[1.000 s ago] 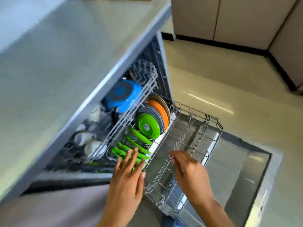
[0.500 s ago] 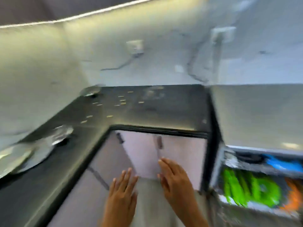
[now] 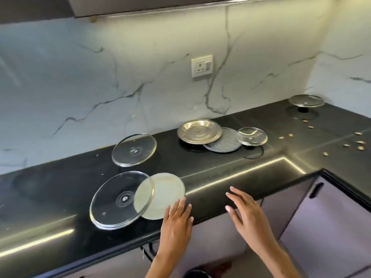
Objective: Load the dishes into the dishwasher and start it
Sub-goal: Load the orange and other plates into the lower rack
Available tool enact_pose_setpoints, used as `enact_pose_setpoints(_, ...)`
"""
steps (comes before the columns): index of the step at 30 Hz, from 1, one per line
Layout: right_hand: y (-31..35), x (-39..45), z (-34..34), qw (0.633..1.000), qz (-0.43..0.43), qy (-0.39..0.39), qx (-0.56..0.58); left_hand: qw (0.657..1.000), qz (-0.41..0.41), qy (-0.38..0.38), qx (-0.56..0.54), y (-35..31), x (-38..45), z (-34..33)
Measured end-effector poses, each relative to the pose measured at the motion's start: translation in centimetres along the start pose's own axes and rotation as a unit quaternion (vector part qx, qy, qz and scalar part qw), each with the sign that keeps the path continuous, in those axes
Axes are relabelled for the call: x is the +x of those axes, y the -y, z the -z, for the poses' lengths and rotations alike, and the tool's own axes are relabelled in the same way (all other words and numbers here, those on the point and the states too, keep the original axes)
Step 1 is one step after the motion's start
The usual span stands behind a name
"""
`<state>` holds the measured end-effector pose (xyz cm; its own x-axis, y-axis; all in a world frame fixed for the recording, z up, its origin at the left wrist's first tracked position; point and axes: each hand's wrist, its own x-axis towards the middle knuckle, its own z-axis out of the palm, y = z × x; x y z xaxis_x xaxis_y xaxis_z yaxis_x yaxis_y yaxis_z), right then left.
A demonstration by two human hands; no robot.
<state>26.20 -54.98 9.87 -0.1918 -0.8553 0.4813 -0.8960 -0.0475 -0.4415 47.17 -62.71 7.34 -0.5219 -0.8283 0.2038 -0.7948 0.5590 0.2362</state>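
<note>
Dishes lie spread on a black countertop [image 3: 230, 169]. Nearest me, a large glass lid [image 3: 118, 199] overlaps a cream plate [image 3: 164, 193]. My left hand [image 3: 176, 217] hovers open at the counter's front edge, fingertips just at that plate's rim. My right hand [image 3: 245, 211] is open and empty over the edge, to the right. Farther back lie another glass lid [image 3: 134, 149], a steel plate [image 3: 199, 131], a grey textured plate [image 3: 224, 142] and a small glass lid [image 3: 252, 136]. One more glass lid [image 3: 306, 100] sits in the far right corner. The dishwasher is out of view.
Small crumbs or seeds [image 3: 359, 142] are scattered on the right part of the counter. A marble wall with a socket [image 3: 201, 65] rises behind. Pale cabinet doors [image 3: 329, 223] with a dark handle stand below the counter at right.
The view swung from the open dishwasher racks left and up to the countertop. Both hands left the lower rack and now hover empty at the counter edge near the cream plate.
</note>
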Motion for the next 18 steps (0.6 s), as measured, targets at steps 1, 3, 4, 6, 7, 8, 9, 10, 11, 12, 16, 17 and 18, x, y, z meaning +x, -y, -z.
enact_pose_setpoints(1,0.2,0.7,-0.8,1.0,0.003,0.01,0.008,1.0,0.023,0.012,0.012,0.8,0.8,0.0)
enact_pose_setpoints(3,0.5,1.8,-2.6,0.999,0.007,0.031,0.019,0.996,0.057,0.059,0.036,2.4,2.4,-0.4)
enact_pose_setpoints(4,0.4,2.0,-3.4,0.999,0.008,0.043,0.023,0.993,0.073,0.077,0.046,3.1,3.2,-0.7)
enact_pose_setpoints(6,0.4,2.3,-4.4,0.998,0.011,0.062,0.024,0.989,0.093,0.101,0.049,3.8,4.2,-1.3)
enact_pose_setpoints(7,0.3,2.4,-4.7,0.998,0.01,0.065,0.023,0.989,0.093,0.107,0.048,4.1,4.6,-1.8)
enact_pose_setpoints(8,0.1,2.5,-4.9,0.998,0.007,0.066,0.024,0.989,0.087,0.113,0.047,4.3,4.9,-2.2)
enact_pose_setpoints(9,-0.1,2.5,-5.0,0.998,0.001,0.066,0.023,0.989,0.076,0.117,0.042,4.2,5.1,-2.6)
enact_pose_setpoints(10,-0.4,2.5,-5.0,0.998,-0.005,0.065,0.023,0.991,0.062,0.114,0.044,4.2,5.3,-3.0)
enact_pose_setpoints(11,-0.6,2.4,-5.0,0.998,-0.011,0.064,0.024,0.991,0.049,0.115,0.046,4.0,5.4,-3.4)
enact_pose_setpoints(12,-1.0,2.2,-5.0,0.997,-0.021,0.064,0.023,0.992,0.033,0.115,0.042,3.8,5.5,-3.8)
enact_pose_setpoints(16,-2.3,1.2,-4.2,0.996,-0.057,0.061,0.02,0.989,-0.06,0.137,0.015,2.4,5.8,-4.5)
enact_pose_setpoints(17,-2.7,0.9,-3.9,0.996,-0.065,0.057,0.017,0.986,-0.097,0.134,0.012,2.0,5.8,-4.6)
enact_pose_setpoints(18,-3.0,0.6,-3.5,0.996,-0.074,0.051,0.014,0.983,-0.131,0.127,0.012,1.9,5.8,-4.7)
